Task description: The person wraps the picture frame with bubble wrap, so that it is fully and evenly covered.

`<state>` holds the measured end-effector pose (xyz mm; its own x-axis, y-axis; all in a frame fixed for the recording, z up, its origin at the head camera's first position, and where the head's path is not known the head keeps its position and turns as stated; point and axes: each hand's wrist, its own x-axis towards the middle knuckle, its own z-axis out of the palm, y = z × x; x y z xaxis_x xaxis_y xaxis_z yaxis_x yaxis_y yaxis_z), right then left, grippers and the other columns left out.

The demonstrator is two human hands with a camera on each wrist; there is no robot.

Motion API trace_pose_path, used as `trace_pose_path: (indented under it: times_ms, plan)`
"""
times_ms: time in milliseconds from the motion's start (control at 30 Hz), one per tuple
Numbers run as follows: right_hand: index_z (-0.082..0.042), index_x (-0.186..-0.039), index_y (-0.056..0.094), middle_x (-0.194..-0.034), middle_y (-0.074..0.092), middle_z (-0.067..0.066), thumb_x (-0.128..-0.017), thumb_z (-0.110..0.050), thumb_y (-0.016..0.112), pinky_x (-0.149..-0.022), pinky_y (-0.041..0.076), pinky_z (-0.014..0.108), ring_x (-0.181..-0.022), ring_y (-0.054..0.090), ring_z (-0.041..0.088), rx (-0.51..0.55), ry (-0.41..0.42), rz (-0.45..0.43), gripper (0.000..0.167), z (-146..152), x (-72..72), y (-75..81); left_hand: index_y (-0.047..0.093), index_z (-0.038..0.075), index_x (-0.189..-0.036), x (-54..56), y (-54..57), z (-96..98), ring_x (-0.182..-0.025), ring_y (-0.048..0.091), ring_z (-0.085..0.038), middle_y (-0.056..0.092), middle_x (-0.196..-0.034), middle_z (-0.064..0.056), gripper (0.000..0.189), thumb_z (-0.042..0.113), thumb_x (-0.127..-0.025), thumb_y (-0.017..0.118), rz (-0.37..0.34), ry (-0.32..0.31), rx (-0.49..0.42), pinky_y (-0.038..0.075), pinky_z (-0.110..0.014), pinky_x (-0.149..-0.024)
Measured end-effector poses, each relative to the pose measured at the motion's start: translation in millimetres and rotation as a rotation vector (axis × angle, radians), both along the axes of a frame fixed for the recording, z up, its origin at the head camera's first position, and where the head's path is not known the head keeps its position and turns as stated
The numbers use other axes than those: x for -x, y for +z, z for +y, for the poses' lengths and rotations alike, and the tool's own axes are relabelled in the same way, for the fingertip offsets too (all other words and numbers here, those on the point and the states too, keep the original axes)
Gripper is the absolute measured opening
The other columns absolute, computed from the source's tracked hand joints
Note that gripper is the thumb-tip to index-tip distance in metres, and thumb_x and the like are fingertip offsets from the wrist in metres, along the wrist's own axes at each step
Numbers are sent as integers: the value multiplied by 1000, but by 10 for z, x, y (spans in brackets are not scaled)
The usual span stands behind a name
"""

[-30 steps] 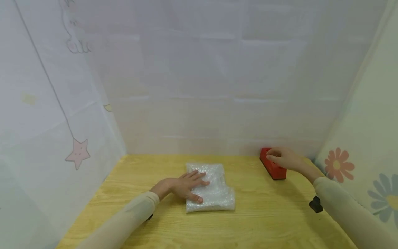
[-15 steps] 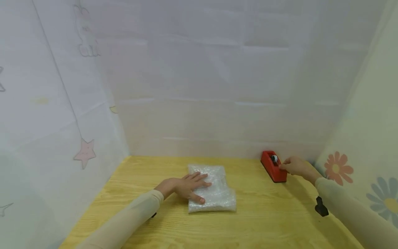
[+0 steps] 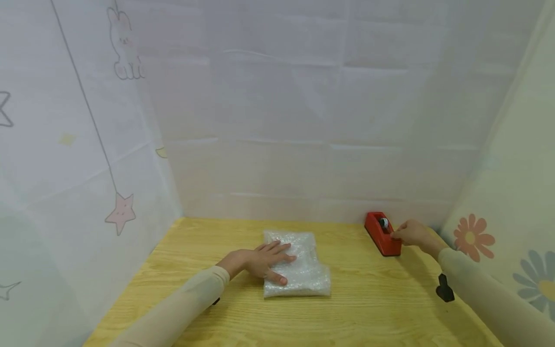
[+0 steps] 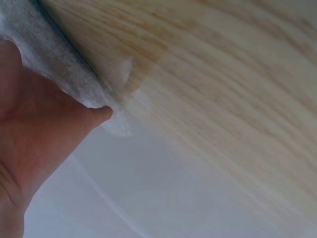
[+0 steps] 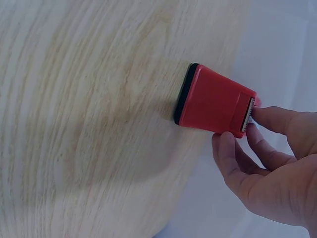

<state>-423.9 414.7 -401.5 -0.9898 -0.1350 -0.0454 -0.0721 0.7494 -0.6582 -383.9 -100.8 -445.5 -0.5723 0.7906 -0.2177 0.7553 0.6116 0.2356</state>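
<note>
My left hand (image 3: 266, 264) lies with spread, straight fingers on a folded bubble wrap packet (image 3: 303, 277), which rests flat on the table. The left wrist view shows this hand (image 4: 44, 124) and the clear bubble wrap (image 4: 54, 52) beneath it. At the right, a red tape dispenser (image 3: 381, 238) stands on the table with a tape roll (image 3: 383, 222) in it. My right hand (image 3: 414, 233) is at its front end. In the right wrist view, the fingertips pinch the tape beside the serrated cutter (image 5: 247, 114); the clear tape itself is hardly visible.
The wood-grain table (image 3: 347, 313) is bounded by a pale cloth wall (image 3: 282, 159) at the back. Printed side walls stand left and right, with a flower (image 3: 470, 237) near the right forearm. A black device (image 3: 444, 288) hangs at the right wrist.
My right hand has come from above the tape dispenser to its front right end, uncovering the roll. The left hand stays on the bubble wrap. The head view has shifted slightly.
</note>
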Motion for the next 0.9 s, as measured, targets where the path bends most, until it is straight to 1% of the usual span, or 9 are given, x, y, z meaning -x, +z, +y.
trace_pose_path:
  times_ms: [133, 233, 333, 433, 633, 700, 767, 833, 900]
  plan:
    - [12, -89, 73, -86, 66, 7, -91, -5, 70, -71, 60, 37, -73, 63, 18, 85, -41, -66, 17, -23, 42, 13, 22, 30, -164, -22, 25, 3, -152, -4, -40, -1, -170, -11, 85, 75, -95, 43, -2, -8, 0, 5, -63, -117]
    - [13, -88, 69, -86, 65, 12, -89, -1, 71, -72, 60, 37, -75, 65, 20, 135, -100, -122, 14, -82, 43, 56, 22, 30, -164, -33, 38, 7, -152, -3, -40, -1, -170, -11, 85, 75, -96, 43, 3, -9, 9, 6, -62, -117]
    - [14, -88, 65, -84, 63, 15, -89, 2, 69, -73, 60, 40, -77, 64, 24, 162, -127, -154, 13, -136, 27, 115, 22, 30, -164, -31, 46, 10, -152, -3, -40, -1, -170, -12, 85, 75, -96, 44, 3, -8, 11, 6, -62, -118]
    - [15, -89, 64, -85, 61, 15, -89, 3, 67, -73, 60, 42, -80, 62, 26, 201, -123, -184, 12, -145, 29, 148, 22, 31, -164, -19, 44, 13, -152, -4, -40, -1, -170, -11, 85, 75, -95, 45, -5, 0, 4, 5, -62, -117]
    - [16, -94, 64, -93, 61, 15, -92, 5, 60, -76, 60, 44, -85, 61, 27, 404, -125, -314, 12, -67, 67, 169, 18, 33, -165, 24, -46, 0, -153, -8, -37, -5, -170, -7, 90, 82, -92, 37, 19, 1, 15, 3, -60, -118]
    - [19, -102, 61, -104, 60, 22, -95, 4, 56, -80, 59, 48, -93, 61, 32, 457, -126, -355, 18, -48, 72, 183, 18, 33, -164, 19, -47, -1, -153, -7, -36, -5, -170, -7, 89, 81, -92, 38, 17, 2, 14, 3, -60, -118]
    - [23, -117, 53, -120, 53, 36, -98, 2, 54, -85, 56, 52, -107, 57, 43, 487, -127, -385, 28, -44, 60, 204, 20, 32, -164, 8, -27, 2, -153, -7, -37, -3, -170, -8, 88, 79, -93, 41, 10, 3, 4, 3, -60, -118]
    - [26, -130, 42, -138, 36, 46, -100, 1, 51, -92, 52, 56, -124, 46, 52, 513, -128, -411, 40, -52, 50, 219, 22, 30, -164, -18, 25, 6, -152, -6, -39, -2, -170, -10, 86, 75, -95, 45, -13, 4, 0, 3, -62, -118]
    - [25, -137, 34, -151, 17, 46, -102, -1, 50, -97, 47, 58, -137, 29, 57, 549, -140, -442, 46, -69, 39, 224, 24, 29, -164, -33, 44, 1, -152, -4, -40, 0, -170, -11, 85, 73, -95, 48, -20, 3, -17, 4, -62, -117]
